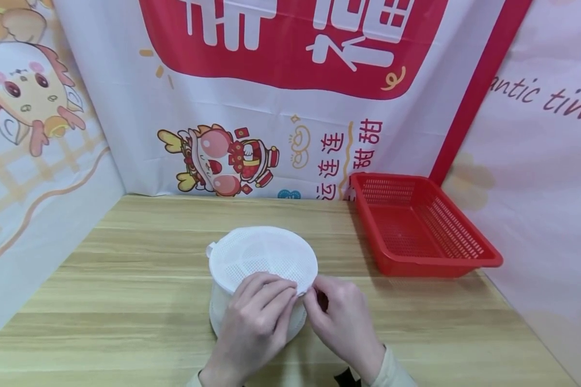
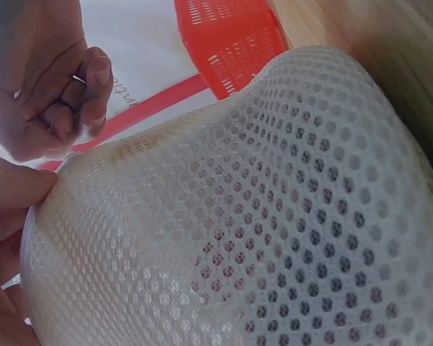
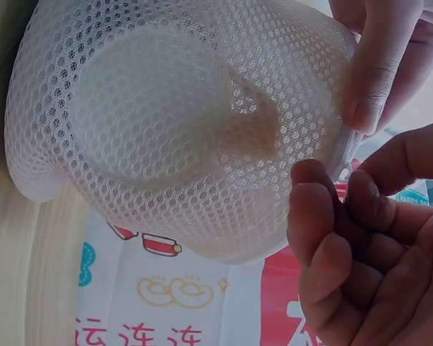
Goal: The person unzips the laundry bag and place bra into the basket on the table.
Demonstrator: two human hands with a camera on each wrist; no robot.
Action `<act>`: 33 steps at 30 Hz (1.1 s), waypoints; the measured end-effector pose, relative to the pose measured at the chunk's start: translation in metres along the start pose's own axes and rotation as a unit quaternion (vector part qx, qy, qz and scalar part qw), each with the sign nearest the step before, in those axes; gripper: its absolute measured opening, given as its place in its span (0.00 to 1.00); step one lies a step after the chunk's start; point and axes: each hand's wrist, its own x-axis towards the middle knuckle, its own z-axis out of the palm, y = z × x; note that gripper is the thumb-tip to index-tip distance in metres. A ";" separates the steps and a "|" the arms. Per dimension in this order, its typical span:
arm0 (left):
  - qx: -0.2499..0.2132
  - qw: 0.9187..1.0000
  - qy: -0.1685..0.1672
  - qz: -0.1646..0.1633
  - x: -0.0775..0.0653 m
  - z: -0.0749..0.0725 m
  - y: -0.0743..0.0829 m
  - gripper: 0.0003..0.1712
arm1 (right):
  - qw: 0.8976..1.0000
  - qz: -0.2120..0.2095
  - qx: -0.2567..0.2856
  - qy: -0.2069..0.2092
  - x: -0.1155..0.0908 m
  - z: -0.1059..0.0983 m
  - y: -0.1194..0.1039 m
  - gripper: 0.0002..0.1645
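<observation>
Mesh bag (image 1: 263, 252) is partly hidden by left fingers (image 1: 275, 294).

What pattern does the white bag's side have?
The bag has white mesh with rows of small, roundish holes, showing best in the left wrist view.

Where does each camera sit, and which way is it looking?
Head: on the person's head, looking forward and down at the mesh bag; left hand, right hand and sleeves show.
Left wrist: worn there, looking across the bag toward the red basket; parts of both hands show at left.
Right wrist: worn there, looking across the bag toward the banner; both hands show at right.
Head and left wrist share the red basket.
</observation>
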 end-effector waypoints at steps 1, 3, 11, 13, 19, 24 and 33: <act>0.000 1.000 -0.001 -0.002 -0.001 0.000 0.000 0.15 | 1.000 0.000 0.001 -0.004 0.000 0.000 0.000 0.22; 0.002 1.000 -0.006 -0.008 -0.002 0.000 0.000 0.15 | 1.000 0.001 0.005 -0.011 -0.001 0.000 0.000 0.22; 0.015 0.997 -0.057 -0.055 -0.008 0.001 0.003 0.12 | 0.998 -0.024 0.042 -0.031 -0.002 -0.002 -0.003 0.21; 0.019 0.996 -0.067 -0.063 -0.009 0.002 0.004 0.13 | 0.998 -0.030 0.049 -0.035 -0.003 -0.003 -0.003 0.21; 0.026 0.995 -0.069 -0.066 -0.010 0.002 0.006 0.12 | 0.997 -0.035 0.055 -0.037 -0.005 -0.003 -0.003 0.21; 0.032 0.995 -0.070 -0.066 -0.010 0.002 0.005 0.12 | 0.997 -0.036 0.056 -0.036 -0.005 -0.004 -0.004 0.21; 0.051 0.988 -0.101 -0.103 -0.013 0.002 0.006 0.10 | 0.997 -0.037 0.062 -0.038 -0.005 -0.003 -0.003 0.21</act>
